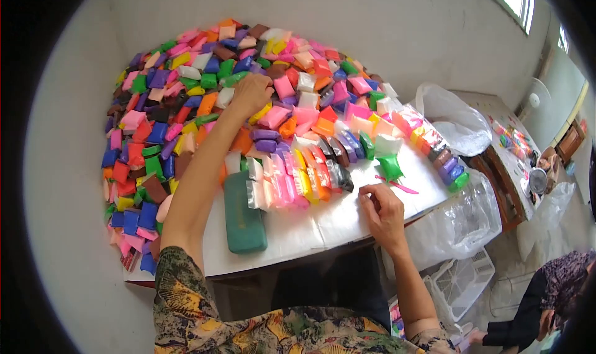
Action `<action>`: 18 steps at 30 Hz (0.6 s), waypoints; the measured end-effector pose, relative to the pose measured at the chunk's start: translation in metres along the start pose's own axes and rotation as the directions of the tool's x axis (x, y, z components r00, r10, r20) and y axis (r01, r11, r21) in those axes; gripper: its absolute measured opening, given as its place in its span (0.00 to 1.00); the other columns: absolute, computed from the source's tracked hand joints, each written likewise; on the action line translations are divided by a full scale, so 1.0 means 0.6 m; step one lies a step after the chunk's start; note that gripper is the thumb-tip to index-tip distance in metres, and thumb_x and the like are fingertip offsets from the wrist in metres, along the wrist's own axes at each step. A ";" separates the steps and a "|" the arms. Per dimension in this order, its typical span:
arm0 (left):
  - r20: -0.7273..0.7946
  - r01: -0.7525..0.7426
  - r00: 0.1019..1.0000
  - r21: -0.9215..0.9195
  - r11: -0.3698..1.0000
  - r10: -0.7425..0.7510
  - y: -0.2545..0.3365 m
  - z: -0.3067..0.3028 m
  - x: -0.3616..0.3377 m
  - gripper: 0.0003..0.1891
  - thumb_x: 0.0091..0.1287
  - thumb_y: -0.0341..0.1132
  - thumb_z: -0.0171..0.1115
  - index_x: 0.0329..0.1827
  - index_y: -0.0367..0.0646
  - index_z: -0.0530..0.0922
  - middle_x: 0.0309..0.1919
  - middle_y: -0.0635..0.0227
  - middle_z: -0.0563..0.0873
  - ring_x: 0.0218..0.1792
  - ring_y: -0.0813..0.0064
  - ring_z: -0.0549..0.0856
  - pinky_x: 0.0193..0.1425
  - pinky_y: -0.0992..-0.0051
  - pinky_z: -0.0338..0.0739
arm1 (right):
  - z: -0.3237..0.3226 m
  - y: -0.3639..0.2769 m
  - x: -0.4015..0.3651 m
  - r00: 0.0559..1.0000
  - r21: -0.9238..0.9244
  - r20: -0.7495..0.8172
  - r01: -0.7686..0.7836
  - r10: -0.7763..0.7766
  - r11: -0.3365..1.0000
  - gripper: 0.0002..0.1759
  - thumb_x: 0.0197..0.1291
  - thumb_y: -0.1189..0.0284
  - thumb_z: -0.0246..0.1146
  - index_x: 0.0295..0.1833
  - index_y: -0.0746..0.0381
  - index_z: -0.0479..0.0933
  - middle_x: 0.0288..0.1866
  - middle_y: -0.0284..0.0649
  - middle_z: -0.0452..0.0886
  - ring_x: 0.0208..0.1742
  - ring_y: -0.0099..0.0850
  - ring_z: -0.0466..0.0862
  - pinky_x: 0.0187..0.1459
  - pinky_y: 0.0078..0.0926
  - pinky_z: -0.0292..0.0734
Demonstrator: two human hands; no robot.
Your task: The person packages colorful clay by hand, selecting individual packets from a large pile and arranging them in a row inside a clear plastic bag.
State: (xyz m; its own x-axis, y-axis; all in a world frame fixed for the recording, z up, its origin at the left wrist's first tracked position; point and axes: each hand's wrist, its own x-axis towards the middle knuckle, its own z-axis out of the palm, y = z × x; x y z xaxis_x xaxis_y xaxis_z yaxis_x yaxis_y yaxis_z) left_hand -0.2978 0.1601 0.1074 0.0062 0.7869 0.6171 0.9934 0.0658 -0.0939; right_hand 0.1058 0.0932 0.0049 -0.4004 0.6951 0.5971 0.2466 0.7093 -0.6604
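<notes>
My left hand (251, 95) reaches into a large pile of small coloured packets (158, 78) at the back of the white table (292, 236); its fingertips are hidden among them. My right hand (383, 212) rests over the table's front edge area, fingers curled, with what they hold, if anything, too small to name. Rows of coloured packets (304, 177) lie between my hands, beside a dark green case (244, 214). Near my right hand are a green packet (390, 167) and a thin pink tool (403, 188).
Another row of packets (434, 152) lies at the table's right end. Clear plastic bags (456, 214) hang beyond it, above a white crate (462, 282). A person (552, 298) is at the lower right, and a second table (490, 115) stands behind.
</notes>
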 end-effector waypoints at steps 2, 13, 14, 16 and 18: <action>0.215 0.015 0.975 0.193 0.981 -0.058 0.023 0.003 0.016 0.15 0.61 0.44 0.64 0.42 0.43 0.88 0.44 0.52 0.89 0.45 0.51 0.87 0.53 0.53 0.81 | -0.003 -0.003 0.001 1.000 0.000 0.003 0.001 -0.001 1.000 0.05 0.60 0.78 0.64 0.41 0.66 0.80 0.36 0.44 0.82 0.32 0.39 0.82 0.36 0.33 0.76; 0.157 0.268 0.934 0.288 0.919 -0.322 0.036 0.040 0.056 0.21 0.55 0.42 0.69 0.50 0.40 0.84 0.51 0.49 0.87 0.56 0.47 0.84 0.58 0.45 0.77 | 0.004 0.004 0.002 0.999 0.047 -0.033 -0.029 0.031 0.998 0.04 0.59 0.79 0.63 0.39 0.67 0.80 0.35 0.45 0.83 0.35 0.42 0.84 0.38 0.35 0.76; 0.141 0.267 0.938 0.287 0.920 -0.316 0.037 0.044 0.053 0.21 0.55 0.42 0.68 0.50 0.40 0.84 0.51 0.50 0.87 0.57 0.47 0.84 0.59 0.45 0.76 | 0.005 0.005 0.001 0.999 0.058 -0.034 -0.036 0.038 0.998 0.04 0.59 0.79 0.63 0.39 0.67 0.80 0.35 0.45 0.83 0.35 0.41 0.83 0.38 0.35 0.76; 0.138 0.281 0.936 0.257 0.925 -0.323 0.037 0.046 0.054 0.20 0.56 0.40 0.68 0.49 0.39 0.84 0.52 0.49 0.86 0.57 0.47 0.83 0.59 0.46 0.76 | 0.003 0.004 0.002 0.998 0.069 -0.027 -0.055 0.057 0.996 0.04 0.59 0.79 0.63 0.39 0.67 0.80 0.35 0.45 0.83 0.35 0.41 0.84 0.38 0.35 0.76; 0.167 0.312 0.923 0.200 0.929 -0.346 0.034 0.050 0.055 0.20 0.56 0.39 0.67 0.49 0.38 0.84 0.51 0.48 0.86 0.55 0.46 0.84 0.59 0.47 0.77 | 0.000 0.000 0.001 0.996 0.070 -0.011 -0.082 0.083 0.994 0.04 0.59 0.79 0.64 0.39 0.67 0.81 0.35 0.45 0.84 0.35 0.41 0.84 0.38 0.34 0.76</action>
State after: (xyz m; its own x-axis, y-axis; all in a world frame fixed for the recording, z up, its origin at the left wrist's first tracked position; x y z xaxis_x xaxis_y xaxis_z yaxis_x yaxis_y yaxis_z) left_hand -0.2809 0.2056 0.1025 -0.3574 0.8063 0.4713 0.9016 0.4295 -0.0511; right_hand 0.1055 0.0938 0.0050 -0.3688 0.7531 0.5449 0.2161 0.6396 -0.7377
